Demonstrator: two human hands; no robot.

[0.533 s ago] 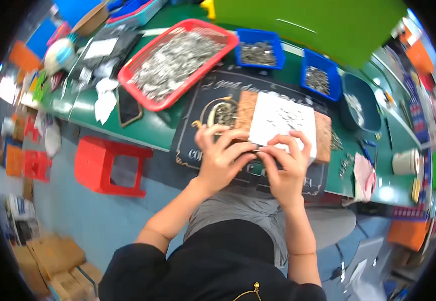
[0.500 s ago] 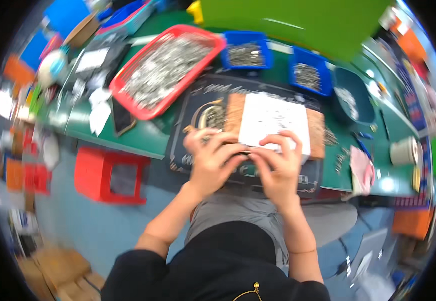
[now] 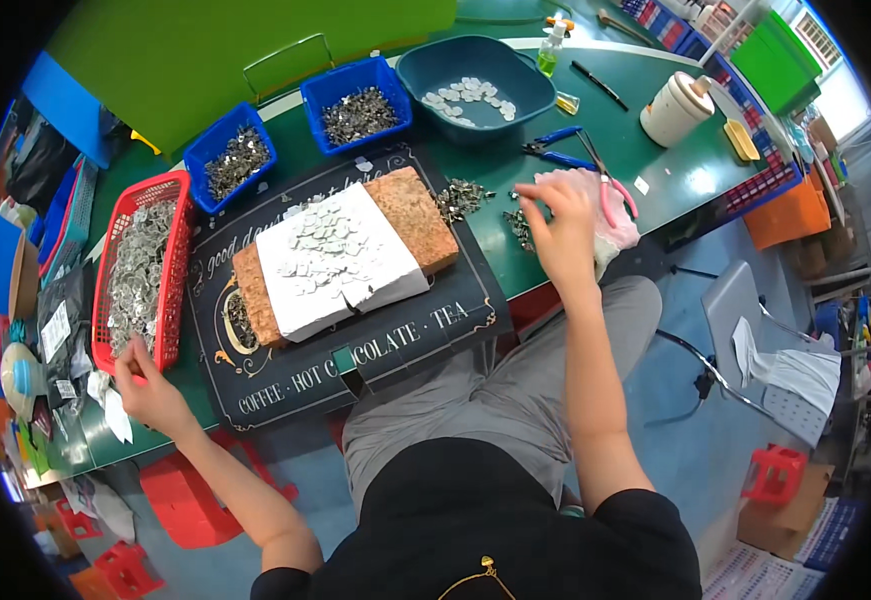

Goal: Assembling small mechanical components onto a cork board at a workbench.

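Half a second ago both your hands were pressed together at the near edge of the white sheet (image 3: 340, 262) on the cork board (image 3: 410, 210); now they are spread wide apart and off it. Your left hand (image 3: 147, 388) has gone out to the near corner of the red basket (image 3: 177, 262) of small silvery pieces, fingers curled at its rim; you cannot tell whether it has hold of anything. Your right hand (image 3: 561, 222) has reached to the right, over the green table (image 3: 700, 175), its fingertips bent down at a little scatter of dark metal parts (image 3: 463, 198) just beside the board, pinching loosely. The sheet, dotted with small pale pieces, lies untouched on the board between your hands, on the black sign mat (image 3: 385, 340). Blue-handled pliers (image 3: 555, 145) lie just beyond your right hand.
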